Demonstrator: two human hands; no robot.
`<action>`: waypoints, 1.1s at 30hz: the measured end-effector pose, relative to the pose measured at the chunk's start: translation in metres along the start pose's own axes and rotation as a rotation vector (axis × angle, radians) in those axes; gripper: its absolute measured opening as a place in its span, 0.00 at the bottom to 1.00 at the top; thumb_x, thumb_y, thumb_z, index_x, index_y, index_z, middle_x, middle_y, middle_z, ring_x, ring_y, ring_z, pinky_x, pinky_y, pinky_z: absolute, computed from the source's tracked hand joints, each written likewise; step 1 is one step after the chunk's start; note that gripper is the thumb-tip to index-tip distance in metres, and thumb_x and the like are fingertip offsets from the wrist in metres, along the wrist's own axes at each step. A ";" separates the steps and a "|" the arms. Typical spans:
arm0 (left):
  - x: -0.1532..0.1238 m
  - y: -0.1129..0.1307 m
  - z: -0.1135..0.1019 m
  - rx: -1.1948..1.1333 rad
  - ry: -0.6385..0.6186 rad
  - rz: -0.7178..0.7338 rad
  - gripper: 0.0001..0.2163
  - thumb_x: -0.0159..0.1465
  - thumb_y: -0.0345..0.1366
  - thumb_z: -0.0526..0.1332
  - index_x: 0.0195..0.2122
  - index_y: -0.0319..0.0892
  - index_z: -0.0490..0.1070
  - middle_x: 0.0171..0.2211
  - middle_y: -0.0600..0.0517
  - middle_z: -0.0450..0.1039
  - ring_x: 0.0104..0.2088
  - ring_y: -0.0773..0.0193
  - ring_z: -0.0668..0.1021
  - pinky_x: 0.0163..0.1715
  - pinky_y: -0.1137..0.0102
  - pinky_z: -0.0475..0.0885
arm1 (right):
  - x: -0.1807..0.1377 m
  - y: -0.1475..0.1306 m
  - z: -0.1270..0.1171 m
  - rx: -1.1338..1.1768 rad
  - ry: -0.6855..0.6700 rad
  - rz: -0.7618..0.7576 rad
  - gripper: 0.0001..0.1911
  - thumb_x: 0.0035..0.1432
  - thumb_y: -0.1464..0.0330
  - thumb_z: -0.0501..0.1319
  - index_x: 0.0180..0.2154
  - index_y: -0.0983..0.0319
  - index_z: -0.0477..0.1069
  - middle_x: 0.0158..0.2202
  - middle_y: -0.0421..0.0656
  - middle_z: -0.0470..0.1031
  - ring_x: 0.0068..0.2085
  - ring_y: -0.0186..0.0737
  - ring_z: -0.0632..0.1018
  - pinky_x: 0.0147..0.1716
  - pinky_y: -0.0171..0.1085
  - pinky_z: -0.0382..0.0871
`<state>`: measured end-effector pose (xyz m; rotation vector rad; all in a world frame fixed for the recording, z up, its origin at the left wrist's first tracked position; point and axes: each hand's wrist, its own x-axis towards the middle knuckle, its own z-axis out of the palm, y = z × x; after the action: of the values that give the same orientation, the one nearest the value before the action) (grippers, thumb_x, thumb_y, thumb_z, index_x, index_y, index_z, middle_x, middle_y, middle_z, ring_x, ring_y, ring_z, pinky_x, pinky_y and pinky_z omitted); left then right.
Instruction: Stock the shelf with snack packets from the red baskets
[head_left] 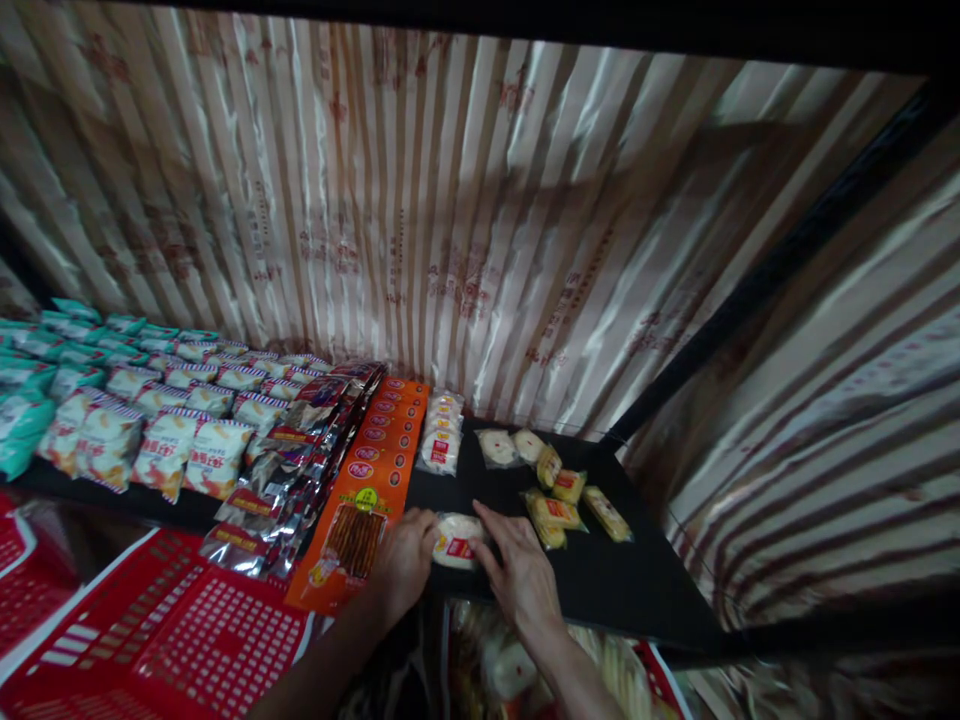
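Between my two hands, near the front edge of the black shelf (637, 570), lies a clear packet of white rice crackers (456, 542) with a red label. My left hand (405, 560) has its fingers closed on the packet's left end, beside the orange snack packs (360, 500). At the right end, my right hand (519, 568) grips with thumb and fingers bent around the edge. Behind them stands a row of similar white cracker packets (441, 440). Two more white packets (510, 447) lie flat farther right, near several loose yellow-wrapped snacks (559, 512).
Silver-and-maroon packs (277, 480), white chip bags (161, 440) and green bags (30, 400) fill the shelf's left. Red baskets (202, 630) sit below in front, with a filled container (517, 670) under the right side. A black post (750, 290) slants upward at right.
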<state>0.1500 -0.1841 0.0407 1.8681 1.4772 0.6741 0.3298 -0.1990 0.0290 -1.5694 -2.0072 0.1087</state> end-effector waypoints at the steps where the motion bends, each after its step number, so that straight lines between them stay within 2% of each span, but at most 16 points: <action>1: 0.005 0.001 -0.007 0.049 -0.014 0.022 0.13 0.62 0.32 0.46 0.34 0.41 0.70 0.34 0.49 0.71 0.37 0.63 0.73 0.39 0.71 0.65 | 0.003 -0.001 0.000 0.020 -0.029 0.011 0.19 0.58 0.64 0.54 0.51 0.55 0.67 0.43 0.41 0.76 0.41 0.41 0.73 0.42 0.39 0.68; 7: 0.030 0.010 -0.034 0.242 -0.085 0.100 0.13 0.63 0.33 0.48 0.35 0.42 0.73 0.35 0.49 0.73 0.38 0.62 0.74 0.38 0.71 0.65 | 0.020 -0.007 0.004 0.211 -0.141 0.171 0.12 0.53 0.59 0.58 0.36 0.53 0.76 0.31 0.41 0.78 0.35 0.44 0.73 0.36 0.39 0.65; 9: 0.038 0.013 -0.038 0.302 -0.115 0.133 0.13 0.63 0.32 0.48 0.33 0.42 0.73 0.34 0.49 0.73 0.36 0.61 0.75 0.36 0.71 0.65 | 0.023 -0.007 0.009 0.300 -0.142 0.231 0.09 0.50 0.59 0.60 0.29 0.54 0.77 0.26 0.40 0.76 0.32 0.42 0.72 0.33 0.38 0.64; 11: 0.047 0.013 -0.038 0.343 -0.121 0.166 0.14 0.63 0.31 0.48 0.32 0.41 0.74 0.34 0.48 0.73 0.35 0.61 0.75 0.36 0.70 0.66 | 0.026 -0.007 0.017 0.384 -0.140 0.300 0.09 0.48 0.59 0.60 0.26 0.56 0.76 0.23 0.39 0.73 0.27 0.38 0.70 0.29 0.35 0.62; 13: 0.055 0.011 -0.035 0.352 -0.104 0.192 0.14 0.63 0.31 0.48 0.33 0.41 0.74 0.35 0.48 0.74 0.37 0.60 0.74 0.38 0.69 0.67 | 0.029 -0.005 0.026 0.485 -0.139 0.383 0.10 0.47 0.59 0.60 0.27 0.58 0.76 0.21 0.38 0.71 0.24 0.35 0.68 0.26 0.33 0.61; 15: 0.062 0.007 -0.030 0.323 -0.051 0.199 0.13 0.63 0.30 0.49 0.38 0.41 0.74 0.38 0.47 0.73 0.41 0.60 0.74 0.42 0.68 0.67 | 0.032 -0.003 0.035 0.624 -0.149 0.458 0.12 0.45 0.58 0.61 0.27 0.59 0.75 0.20 0.37 0.70 0.23 0.34 0.68 0.25 0.32 0.60; 19: 0.065 -0.004 -0.014 0.253 0.156 0.161 0.16 0.62 0.29 0.49 0.50 0.41 0.67 0.51 0.46 0.66 0.51 0.59 0.68 0.52 0.65 0.64 | 0.041 0.004 0.046 0.849 -0.153 0.599 0.15 0.40 0.55 0.63 0.26 0.60 0.74 0.18 0.36 0.69 0.21 0.33 0.66 0.21 0.32 0.58; 22: 0.059 -0.010 -0.001 0.268 0.245 0.135 0.17 0.63 0.30 0.47 0.51 0.40 0.66 0.53 0.45 0.64 0.52 0.58 0.67 0.52 0.63 0.64 | 0.051 0.008 0.052 0.880 -0.114 0.708 0.17 0.38 0.55 0.64 0.27 0.62 0.74 0.16 0.35 0.67 0.20 0.31 0.64 0.20 0.31 0.57; 27: 0.049 -0.017 0.014 0.365 0.164 0.139 0.18 0.62 0.27 0.47 0.50 0.41 0.67 0.55 0.46 0.64 0.54 0.56 0.66 0.52 0.63 0.66 | 0.067 0.012 0.063 0.918 -0.077 0.746 0.18 0.38 0.55 0.63 0.28 0.62 0.73 0.17 0.35 0.68 0.19 0.31 0.65 0.19 0.31 0.59; 33: 0.058 -0.026 0.023 0.418 0.102 0.122 0.22 0.60 0.25 0.47 0.55 0.39 0.63 0.59 0.45 0.59 0.57 0.54 0.63 0.54 0.63 0.64 | 0.079 0.020 0.076 0.856 -0.072 0.723 0.16 0.39 0.57 0.62 0.28 0.62 0.73 0.16 0.36 0.70 0.19 0.33 0.68 0.19 0.32 0.60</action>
<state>0.1632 -0.1281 0.0058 2.2828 1.6785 0.5523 0.2989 -0.0993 -0.0112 -1.5776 -1.0632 1.1394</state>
